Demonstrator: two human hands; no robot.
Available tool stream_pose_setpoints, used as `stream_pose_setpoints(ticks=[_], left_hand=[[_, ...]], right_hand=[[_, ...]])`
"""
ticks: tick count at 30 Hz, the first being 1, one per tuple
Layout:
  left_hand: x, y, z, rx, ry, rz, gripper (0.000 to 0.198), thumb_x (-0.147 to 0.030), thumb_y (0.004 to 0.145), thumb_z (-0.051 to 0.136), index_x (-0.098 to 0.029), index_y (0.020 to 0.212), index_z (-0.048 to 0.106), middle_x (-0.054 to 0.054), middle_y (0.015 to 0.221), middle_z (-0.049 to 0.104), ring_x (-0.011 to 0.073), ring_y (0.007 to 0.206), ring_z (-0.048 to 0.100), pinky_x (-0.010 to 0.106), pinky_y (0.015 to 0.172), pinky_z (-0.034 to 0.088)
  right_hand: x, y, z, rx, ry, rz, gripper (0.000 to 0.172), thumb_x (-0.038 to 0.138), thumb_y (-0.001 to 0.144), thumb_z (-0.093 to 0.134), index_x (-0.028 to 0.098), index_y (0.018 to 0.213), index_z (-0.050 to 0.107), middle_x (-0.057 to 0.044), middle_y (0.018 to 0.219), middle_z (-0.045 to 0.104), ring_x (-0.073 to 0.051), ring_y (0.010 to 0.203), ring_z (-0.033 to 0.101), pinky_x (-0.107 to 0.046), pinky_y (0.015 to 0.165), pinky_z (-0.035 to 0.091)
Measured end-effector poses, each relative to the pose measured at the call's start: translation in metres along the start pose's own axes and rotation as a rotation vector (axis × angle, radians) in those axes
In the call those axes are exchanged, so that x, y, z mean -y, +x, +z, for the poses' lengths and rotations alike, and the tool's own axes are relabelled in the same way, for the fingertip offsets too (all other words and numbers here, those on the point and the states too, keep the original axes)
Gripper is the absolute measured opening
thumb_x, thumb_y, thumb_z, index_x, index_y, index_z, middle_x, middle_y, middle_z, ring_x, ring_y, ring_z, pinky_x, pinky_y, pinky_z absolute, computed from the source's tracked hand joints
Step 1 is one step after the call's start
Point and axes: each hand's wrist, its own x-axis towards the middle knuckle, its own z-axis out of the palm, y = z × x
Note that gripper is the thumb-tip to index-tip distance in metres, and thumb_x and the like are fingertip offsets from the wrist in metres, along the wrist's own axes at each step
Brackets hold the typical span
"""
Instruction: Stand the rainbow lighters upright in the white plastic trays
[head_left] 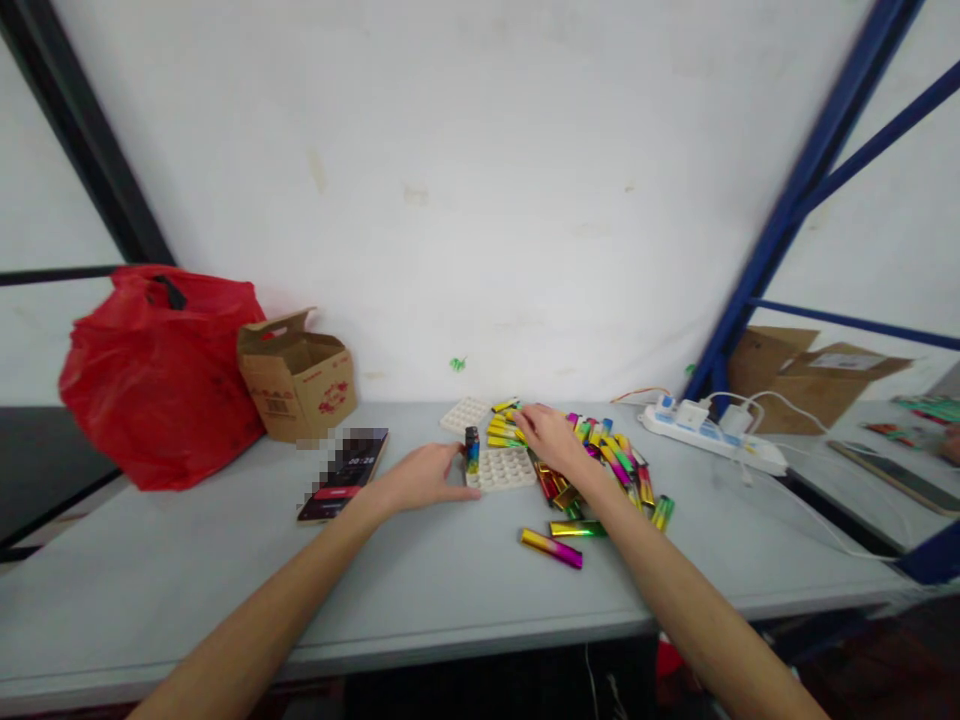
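Note:
My left hand (426, 476) is at the left end of a white tray (504, 470) with rows of round holes, thumb and forefinger apart. A few lighters (472, 450) with black tops and blue-yellow sleeves stand upright in the tray's left end, beside my fingertips. My right hand (555, 440) reaches over the left side of a heap of shiny lighters (619, 462) in yellow, green, red and magenta. Its fingers look apart, with the tips at several yellow lighters (504, 432); part of the heap is hidden under the hand and forearm. One yellow-magenta lighter (552, 548) lies nearer me.
A second white tray (465, 413) lies behind. Left are a phone (352, 470), an open carton (300, 385) and a red plastic bag (161, 375). Right are a power strip (716, 440) with cables, a blue rack post (795, 190) and another cardboard box (810, 385).

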Motion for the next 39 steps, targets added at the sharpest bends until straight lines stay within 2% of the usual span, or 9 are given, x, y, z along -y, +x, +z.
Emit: stream_pose_setpoints(ticks=[2,5,9,12,17,24,28,35,39], left_hand=[[-0.001,0.0,-0.001,0.012,0.012,-0.017,0.068,-0.08,0.076,0.059,-0.017,0.102,0.061,0.01,0.089,0.071,0.0281,0.078,0.066,0.032,0.062,0.039],[-0.001,0.001,-0.001,0.03,0.009,-0.03,0.07,-0.081,0.076,0.058,-0.017,0.103,0.06,0.01,0.087,0.07,0.0284,0.077,0.066,0.032,0.061,0.039],[0.0,0.001,-0.001,0.025,-0.009,-0.04,0.07,-0.08,0.075,0.059,-0.017,0.106,0.059,0.008,0.087,0.069,0.0275,0.076,0.066,0.032,0.06,0.038],[-0.001,0.0,-0.001,0.026,-0.022,-0.048,0.068,-0.079,0.076,0.06,-0.018,0.106,0.059,0.009,0.09,0.07,0.0284,0.079,0.066,0.032,0.061,0.039],[-0.001,-0.001,-0.002,0.022,-0.044,-0.052,0.067,-0.078,0.076,0.061,-0.018,0.106,0.06,0.01,0.092,0.071,0.0308,0.084,0.067,0.033,0.064,0.041],[0.001,-0.003,0.0,0.019,-0.076,-0.05,0.063,-0.073,0.075,0.065,-0.02,0.109,0.063,0.011,0.1,0.072,0.0323,0.091,0.069,0.034,0.071,0.046],[0.001,-0.004,0.0,0.006,-0.08,-0.052,0.063,-0.071,0.075,0.067,-0.02,0.112,0.063,0.011,0.101,0.072,0.0329,0.094,0.068,0.035,0.075,0.047],[0.0,-0.003,-0.001,0.011,-0.071,-0.086,0.066,-0.075,0.071,0.066,-0.019,0.106,0.063,0.01,0.095,0.072,0.031,0.085,0.067,0.034,0.067,0.045],[0.0,-0.003,-0.001,0.009,-0.068,-0.086,0.064,-0.073,0.07,0.067,-0.019,0.104,0.063,0.007,0.088,0.07,0.0282,0.077,0.065,0.033,0.062,0.041]], right_hand=[[-0.025,0.003,0.0,-0.033,-0.02,0.068,0.026,0.024,0.105,0.043,0.013,0.11,0.067,-0.014,0.107,0.07,-0.021,0.102,0.064,-0.032,0.094,0.046],[-0.051,0.015,0.003,0.019,-0.031,0.062,0.031,0.015,0.102,0.043,0.007,0.123,0.064,-0.019,0.121,0.067,-0.024,0.117,0.061,-0.038,0.106,0.044],[-0.054,0.051,0.016,0.192,-0.042,-0.086,0.038,0.007,0.097,0.043,0.005,0.13,0.062,-0.019,0.13,0.066,-0.022,0.124,0.059,-0.035,0.112,0.041],[-0.05,0.08,0.031,0.297,-0.06,-0.081,0.046,0.001,0.093,0.043,0.002,0.136,0.059,-0.022,0.139,0.061,-0.022,0.129,0.058,-0.034,0.115,0.037],[-0.058,0.095,0.046,0.398,-0.049,-0.073,0.04,0.003,0.086,0.054,0.015,0.119,0.074,-0.011,0.119,0.075,-0.02,0.11,0.069,-0.029,0.1,0.048],[-0.077,0.086,0.031,0.434,-0.006,-0.091,0.025,0.012,0.086,0.06,0.017,0.101,0.08,-0.008,0.097,0.08,-0.019,0.085,0.072,-0.027,0.083,0.052],[-0.074,0.078,0.017,0.282,0.051,-0.069,0.026,0.017,0.094,0.053,0.013,0.107,0.076,-0.012,0.104,0.077,-0.019,0.091,0.07,-0.029,0.087,0.05],[-0.047,0.06,-0.018,-0.011,0.408,0.06,0.038,0.044,0.097,0.053,0.016,0.115,0.07,0.0,0.071,0.066,-0.014,0.061,0.053,-0.025,0.063,0.041],[-0.028,0.044,-0.017,-0.117,0.736,0.166,0.042,0.059,0.085,0.065,0.017,0.087,0.069,0.003,0.064,0.056,-0.013,0.059,0.046,-0.024,0.056,0.037]])
